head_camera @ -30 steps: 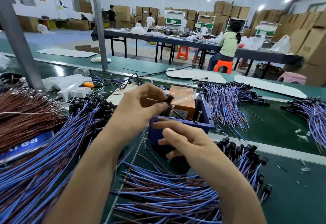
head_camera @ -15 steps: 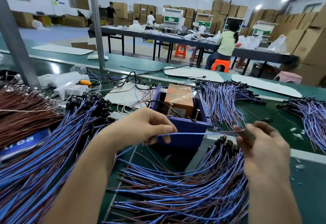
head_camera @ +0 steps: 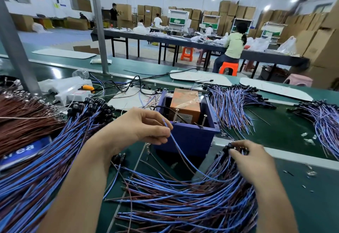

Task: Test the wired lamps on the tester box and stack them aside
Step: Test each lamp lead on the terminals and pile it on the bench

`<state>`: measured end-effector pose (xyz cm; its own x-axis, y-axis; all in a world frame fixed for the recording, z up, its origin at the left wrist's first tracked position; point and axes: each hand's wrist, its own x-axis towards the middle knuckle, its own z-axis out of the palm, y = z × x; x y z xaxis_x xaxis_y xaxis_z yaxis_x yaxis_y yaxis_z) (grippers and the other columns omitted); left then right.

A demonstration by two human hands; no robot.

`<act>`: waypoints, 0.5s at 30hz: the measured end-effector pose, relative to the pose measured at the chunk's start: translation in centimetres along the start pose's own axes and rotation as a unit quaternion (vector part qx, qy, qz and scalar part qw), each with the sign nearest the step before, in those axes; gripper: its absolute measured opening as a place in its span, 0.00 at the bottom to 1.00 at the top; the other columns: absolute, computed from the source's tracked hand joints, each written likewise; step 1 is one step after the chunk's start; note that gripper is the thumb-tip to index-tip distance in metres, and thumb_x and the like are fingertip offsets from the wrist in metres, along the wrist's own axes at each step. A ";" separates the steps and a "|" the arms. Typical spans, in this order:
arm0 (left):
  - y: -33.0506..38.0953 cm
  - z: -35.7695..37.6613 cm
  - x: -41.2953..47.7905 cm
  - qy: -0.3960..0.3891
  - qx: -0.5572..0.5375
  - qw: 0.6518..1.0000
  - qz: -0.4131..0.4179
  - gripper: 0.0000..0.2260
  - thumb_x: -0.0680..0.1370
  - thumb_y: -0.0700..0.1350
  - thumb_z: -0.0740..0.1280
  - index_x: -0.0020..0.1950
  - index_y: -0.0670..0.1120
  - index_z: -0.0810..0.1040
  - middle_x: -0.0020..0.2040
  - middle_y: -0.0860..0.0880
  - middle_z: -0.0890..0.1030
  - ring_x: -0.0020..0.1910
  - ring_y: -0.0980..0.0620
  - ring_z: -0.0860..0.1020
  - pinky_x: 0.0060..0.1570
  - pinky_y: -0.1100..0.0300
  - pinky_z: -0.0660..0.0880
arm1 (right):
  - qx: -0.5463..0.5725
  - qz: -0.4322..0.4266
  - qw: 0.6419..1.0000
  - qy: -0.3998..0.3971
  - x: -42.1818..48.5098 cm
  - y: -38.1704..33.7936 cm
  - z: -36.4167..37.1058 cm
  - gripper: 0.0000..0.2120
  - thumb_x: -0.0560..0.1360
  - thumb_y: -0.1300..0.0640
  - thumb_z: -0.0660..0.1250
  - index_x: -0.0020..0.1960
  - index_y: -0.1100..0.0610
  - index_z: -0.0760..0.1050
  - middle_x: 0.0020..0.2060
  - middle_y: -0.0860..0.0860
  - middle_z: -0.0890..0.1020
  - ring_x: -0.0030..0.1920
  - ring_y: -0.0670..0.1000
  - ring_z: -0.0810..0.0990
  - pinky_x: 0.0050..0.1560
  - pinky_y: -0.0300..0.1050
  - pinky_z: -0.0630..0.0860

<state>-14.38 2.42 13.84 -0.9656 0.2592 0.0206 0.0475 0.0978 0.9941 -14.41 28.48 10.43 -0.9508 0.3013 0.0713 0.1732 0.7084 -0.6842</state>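
The left hand (head_camera: 145, 128) hung by the near left corner of the dark blue plastic tester box (head_camera: 190, 137), thumb and forefinger pinched together on the end of a thin blue wired lamp (head_camera: 180, 155). Its wire sagged down in front of the box and ran across toward the right hand (head_camera: 251, 161). That hand's fingertips were closed on a small black lamp head (head_camera: 229, 147) at the top of a fanned heap of blue and brown wired lamps (head_camera: 183, 198) by the near edge of the green bench (head_camera: 293, 187). The hand hid the join, so whether that head belonged to the held wire could not be told. The right wrist and forearm covered the heap's right side. Inside the box sat an orange taped block (head_camera: 185, 104), with two upright metal screws (head_camera: 175, 115) at the near wall. A larger sheaf of blue wired lamps (head_camera: 45, 159) lay along the left edge, with a bundle of brown wires (head_camera: 22, 121) and a white power strip (head_camera: 73, 95) beyond it. Another purple-blue bundle (head_camera: 231, 108) spread just right of the box, and one more (head_camera: 324, 122) lay at the right edge.
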 end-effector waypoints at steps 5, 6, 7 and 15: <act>-0.1 1.5 0.7 0.028 -0.050 0.998 0.020 0.04 0.71 0.37 0.71 0.39 0.45 0.83 0.35 0.46 0.83 0.33 0.54 0.82 0.35 0.65 0.79 | 0.162 -0.101 0.980 -0.047 -2.0 -3.6 -0.1 0.05 0.74 0.56 0.70 0.40 0.48 0.80 0.37 0.45 0.84 0.37 0.45 0.81 0.32 0.32 0.70; -0.2 1.8 0.9 0.037 -0.059 0.997 0.022 0.05 0.72 0.37 0.71 0.38 0.46 0.83 0.35 0.47 0.83 0.32 0.54 0.81 0.35 0.65 0.79 | 0.205 -0.123 0.968 -0.080 -2.5 -4.4 0.1 0.05 0.73 0.57 0.71 0.40 0.49 0.81 0.35 0.46 0.84 0.36 0.44 0.82 0.31 0.30 0.70; -0.2 2.2 1.0 0.043 -0.067 0.997 0.026 0.06 0.72 0.37 0.71 0.37 0.46 0.83 0.34 0.47 0.83 0.32 0.55 0.81 0.35 0.65 0.79 | 0.226 -0.142 0.957 -0.110 -3.0 -5.1 0.3 0.04 0.72 0.58 0.72 0.40 0.50 0.81 0.34 0.45 0.84 0.35 0.43 0.82 0.31 0.28 0.70; -0.6 4.8 1.8 0.058 -0.145 0.987 0.038 0.03 0.72 0.35 0.70 0.42 0.42 0.81 0.32 0.49 0.82 0.31 0.57 0.80 0.36 0.67 0.79 | 0.208 -0.165 0.961 -0.076 -3.5 -6.2 2.4 0.06 0.72 0.63 0.73 0.41 0.52 0.81 0.32 0.45 0.83 0.33 0.39 0.80 0.40 0.37 0.79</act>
<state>-14.92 7.39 12.80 -0.9856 0.1426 0.0912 0.0615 -0.2007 0.9777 -12.75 21.48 12.68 -0.9682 -0.0158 0.2495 -0.2326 0.4231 -0.8757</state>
